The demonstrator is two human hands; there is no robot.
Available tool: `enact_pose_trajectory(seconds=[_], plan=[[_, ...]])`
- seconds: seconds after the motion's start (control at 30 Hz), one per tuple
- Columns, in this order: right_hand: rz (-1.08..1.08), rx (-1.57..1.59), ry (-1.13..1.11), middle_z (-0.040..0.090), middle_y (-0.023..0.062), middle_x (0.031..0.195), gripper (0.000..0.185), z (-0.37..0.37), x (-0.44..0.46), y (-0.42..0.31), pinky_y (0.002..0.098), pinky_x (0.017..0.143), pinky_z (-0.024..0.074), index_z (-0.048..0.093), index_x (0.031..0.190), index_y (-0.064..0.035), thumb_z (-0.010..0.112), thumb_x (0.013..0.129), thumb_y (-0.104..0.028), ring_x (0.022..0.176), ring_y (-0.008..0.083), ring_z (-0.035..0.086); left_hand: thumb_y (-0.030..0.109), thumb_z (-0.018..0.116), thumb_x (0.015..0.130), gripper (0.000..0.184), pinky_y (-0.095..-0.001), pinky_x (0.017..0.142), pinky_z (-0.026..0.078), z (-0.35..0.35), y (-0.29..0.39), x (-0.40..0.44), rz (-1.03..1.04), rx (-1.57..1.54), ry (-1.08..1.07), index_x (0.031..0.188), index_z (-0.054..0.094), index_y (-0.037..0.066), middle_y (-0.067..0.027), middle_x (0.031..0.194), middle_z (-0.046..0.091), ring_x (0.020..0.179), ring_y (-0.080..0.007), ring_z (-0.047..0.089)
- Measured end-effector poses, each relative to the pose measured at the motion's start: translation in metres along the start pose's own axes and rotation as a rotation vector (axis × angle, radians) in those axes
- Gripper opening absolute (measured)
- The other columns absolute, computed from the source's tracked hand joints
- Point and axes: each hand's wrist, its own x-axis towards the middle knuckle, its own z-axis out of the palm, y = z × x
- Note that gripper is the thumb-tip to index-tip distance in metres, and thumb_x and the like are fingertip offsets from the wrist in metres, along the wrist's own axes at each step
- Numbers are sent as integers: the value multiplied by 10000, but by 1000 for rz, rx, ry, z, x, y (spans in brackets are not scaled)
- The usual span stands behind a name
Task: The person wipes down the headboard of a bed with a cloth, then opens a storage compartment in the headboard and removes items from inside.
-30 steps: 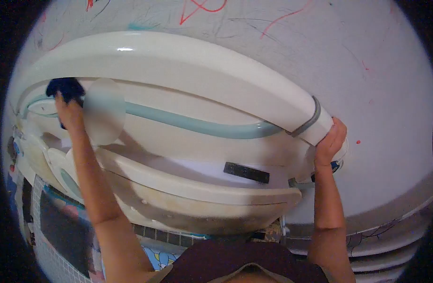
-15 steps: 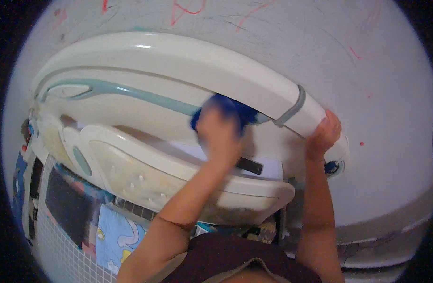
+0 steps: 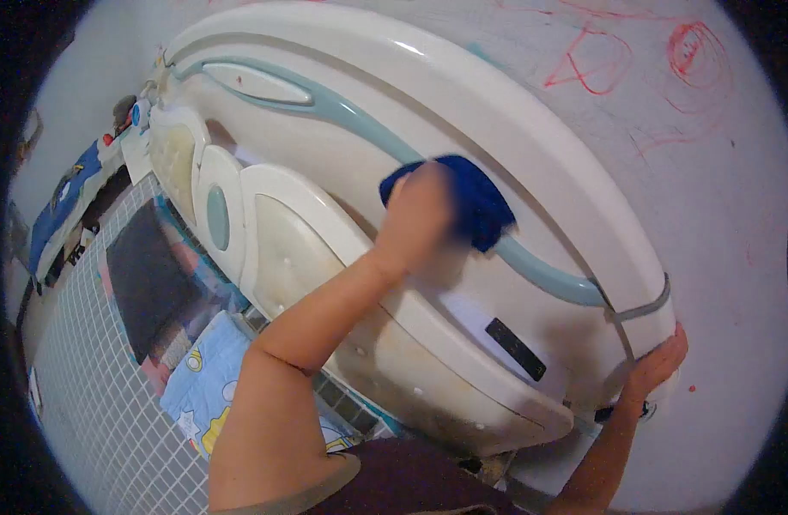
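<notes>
A: Where's the cloth?

B: Dark blue soft-looking cloth [image 3: 486, 202] is under the person's left hand [image 3: 418, 210], against the recessed face of the long glossy white curved headboard [image 3: 484, 94]. It covers a middle stretch of the pale green moulded strip [image 3: 544, 273].

A: Left grip?

B: Closed on the cloth, bunching it, as far as the view goes (fingertips are blurred, so finger spacing is unclear). Fabric spreads out past the hand on the right.

A: Right?

B: Right hand [image 3: 657, 365] is at the headboard's right end, below the grey band [image 3: 647, 302], fingers over the edge. Can't tell whether it clamps or just rests.

A: Handling?

B: Judgement: cloth is light, limp, not fragile. Best hold is a bunched middle with the palm flat behind it; a corner hold would let it flop. Headboard looks stiff and heavy, likely slick on the gloss; its end edge is the sensible place to hold.

A: Anything close by?

B: Black oblong bar [image 3: 515, 349] on the ledge below the cloth, apart from both hands. Cream padded panel [image 3: 295, 245] stands in front, left forearm across it. Looks small and loose, that bar; easily knocked.
</notes>
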Motion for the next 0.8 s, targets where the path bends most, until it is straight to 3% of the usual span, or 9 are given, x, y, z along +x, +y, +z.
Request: enact_pose_trajectory(seconds=[0.13, 0.17, 0.27, 0.37, 0.47, 0.53, 0.6, 0.73, 0.8], plan=[[-57, -67, 6, 509, 201, 1169, 437, 5, -1, 20, 439, 971, 323, 506, 1168, 29, 289, 972, -297, 1109, 340, 454, 128, 586, 739, 468, -491, 1013, 300, 2, -73, -12, -256, 132, 82, 1186, 502, 17, -240, 1320, 373, 1286, -428, 299], [17, -27, 13, 512, 200, 1168, 478, 6, 0, 10, 430, 965, 334, 509, 1166, 28, 281, 968, -343, 1108, 335, 462, 104, 607, 731, 572, -497, 1037, 267, -5, -83, -5, -302, 123, 207, 1269, 432, 17, -245, 1325, 363, 1274, -456, 291], [-145, -68, 39, 516, 185, 1157, 411, 6, -2, 30, 403, 960, 344, 503, 1177, 42, 334, 956, -260, 1084, 327, 473, 47, 595, 714, 664, -483, 1081, 205, -16, -129, 15, -473, 178, 320, 1319, 333, -36, -272, 1345, 330, 1277, -489, 240], [-16, -28, 46, 517, 181, 1156, 420, 9, -2, 31, 401, 956, 352, 499, 1176, 44, 367, 945, -280, 1078, 320, 482, 70, 564, 745, 638, -495, 1083, 186, -18, -197, 25, -598, 253, 462, 1315, 313, -68, -295, 1318, 339, 1254, -498, 255], [97, -157, 53, 523, 195, 1159, 515, 12, 0, 25, 424, 949, 359, 527, 1152, 29, 295, 958, -388, 1090, 315, 482, 143, 533, 782, 606, -498, 1079, 192, -19, -286, 22, -671, 379, 419, 1296, 322, -99, -304, 1267, 390, 1226, -497, 286], [-31, -154, 79, 535, 194, 1144, 493, 12, -3, 38, 428, 936, 373, 534, 1147, 25, 334, 944, -377, 1085, 320, 488, 213, 497, 808, 587, -498, 1055, 238, -45, -317, 33, -725, 312, 398, 1273, 350, -112, -289, 1225, 439, 1227, -474, 295], [-86, -164, 100, 546, 190, 1131, 468, 15, -2, 49, 433, 926, 384, 541, 1140, 21, 382, 925, -363, 1084, 326, 493, 261, 479, 816, 579, -504, 1030, 272, -66, -344, 42, -947, 218, 376, 1253, 384, -106, -288, 1197, 484, 1197, -444, 372], [-54, -362, 65, 559, 178, 1118, 428, 14, -1, 48, 436, 913, 399, 546, 1136, 8, 478, 882, -329, 1084, 333, 496, 349, 472, 809, 492, -482, 893, 400, -85, -457, 39, -898, 362, 268, 1127, 532, -21, -275, 1062, 578, 992, -463, 525], [-34, -445, 20, 553, 175, 1124, 413, 15, 0, 42, 423, 919, 391, 541, 1145, 5, 490, 881, -307, 1080, 328, 493, 351, 488, 814, 417, -478, 873, 417, -80, -468, 41, -1051, 166, 426, 1109, 565, 67, -276, 1075, 565, 979, -443, 543]])
